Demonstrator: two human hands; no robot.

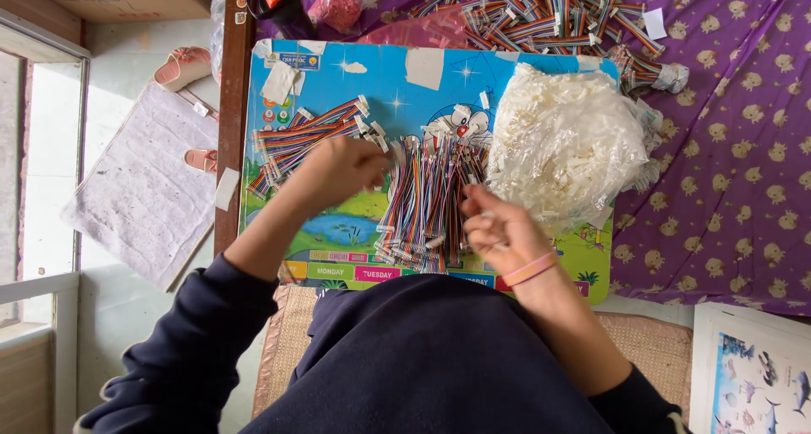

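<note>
My left hand [338,170] hovers blurred over a colourful cartoon board [397,79], fingers curled near the white plug ends of a rainbow ribbon-cable bundle [304,134]; whether it holds one I cannot tell. My right hand [498,227], with a pink band on the wrist, has its fingers pinched at the right edge of a pile of multicoloured ribbon cables [422,206] lying in the middle of the board. A clear bag of small white plastic connectors [566,138] sits just beyond my right hand.
More ribbon cables [549,16] lie heaped on a purple patterned sheet [735,147] behind the board. An orange-capped black bottle [283,3] and a bag of red bits [338,3] stand at the back. Slippers [182,66] and a mat [139,189] lie on the floor at left.
</note>
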